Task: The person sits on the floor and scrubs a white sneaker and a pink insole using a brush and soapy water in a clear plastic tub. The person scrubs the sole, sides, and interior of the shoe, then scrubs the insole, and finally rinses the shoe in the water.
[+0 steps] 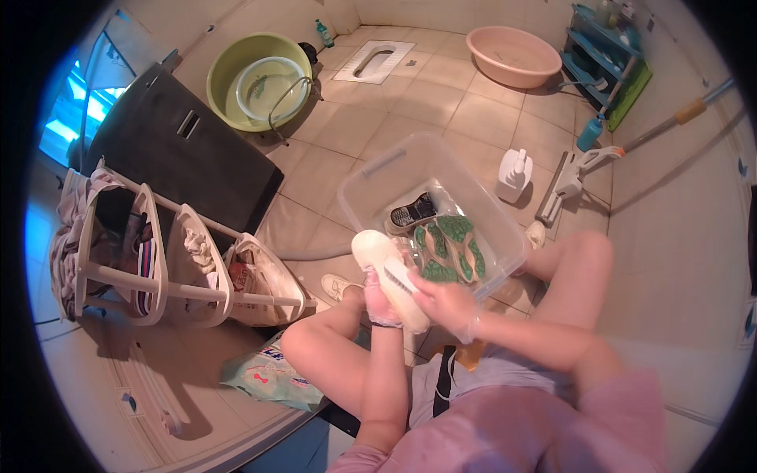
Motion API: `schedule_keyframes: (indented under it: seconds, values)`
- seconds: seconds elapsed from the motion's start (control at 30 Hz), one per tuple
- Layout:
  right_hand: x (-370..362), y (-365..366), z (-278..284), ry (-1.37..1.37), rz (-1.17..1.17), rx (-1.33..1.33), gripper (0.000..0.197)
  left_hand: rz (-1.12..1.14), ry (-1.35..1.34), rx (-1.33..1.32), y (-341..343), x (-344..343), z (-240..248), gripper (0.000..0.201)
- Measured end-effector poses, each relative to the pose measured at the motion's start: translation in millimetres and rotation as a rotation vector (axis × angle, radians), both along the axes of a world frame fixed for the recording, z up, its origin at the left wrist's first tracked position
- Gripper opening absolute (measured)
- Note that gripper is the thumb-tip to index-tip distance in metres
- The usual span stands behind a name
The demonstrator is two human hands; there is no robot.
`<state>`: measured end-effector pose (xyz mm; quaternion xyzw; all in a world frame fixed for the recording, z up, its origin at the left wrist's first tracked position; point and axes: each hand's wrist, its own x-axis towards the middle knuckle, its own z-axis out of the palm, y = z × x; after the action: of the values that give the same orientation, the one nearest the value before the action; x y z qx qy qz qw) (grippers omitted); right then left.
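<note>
Tiled bathroom floor (465, 110) under clear tub (378, 169); left hand (380, 303) fingers grip white shoe (377, 256), right hand (445, 303) clasps brush (400, 277).

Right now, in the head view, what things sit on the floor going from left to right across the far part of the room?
Green basin → green bottle → squat toilet pan → pink basin → blue-green shelf rack.

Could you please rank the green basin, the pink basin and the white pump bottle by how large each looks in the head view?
1. green basin
2. pink basin, looks nearly as large, so the order is unsure
3. white pump bottle
</note>
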<state>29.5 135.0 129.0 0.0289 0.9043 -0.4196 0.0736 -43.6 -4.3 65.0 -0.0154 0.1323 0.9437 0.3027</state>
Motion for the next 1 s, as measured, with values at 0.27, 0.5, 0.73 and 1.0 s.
schedule_keyframes:
  seconds: [0.27,0.5,0.73,1.0]
  values:
    - [-3.0,-3.9,-2.3,-0.117,-0.066,-0.088,0.044,-0.018,0.085,0.105,3.6,-8.8,-9.7,0.054]
    - [-43.9,10.7,13.1,-0.114,-0.173,-0.069,0.045,0.132,-0.153,-0.156,13.7,7.7,-11.6,0.054]
    - [10.0,0.9,6.9,-0.200,0.096,0.018,0.043,0.072,0.051,0.038,-15.2,-5.4,-1.1,0.057]
    - [-62.6,9.3,4.4,-0.134,-0.181,-0.233,0.043,0.085,-0.140,-0.378,35.0,12.0,14.4,0.067]
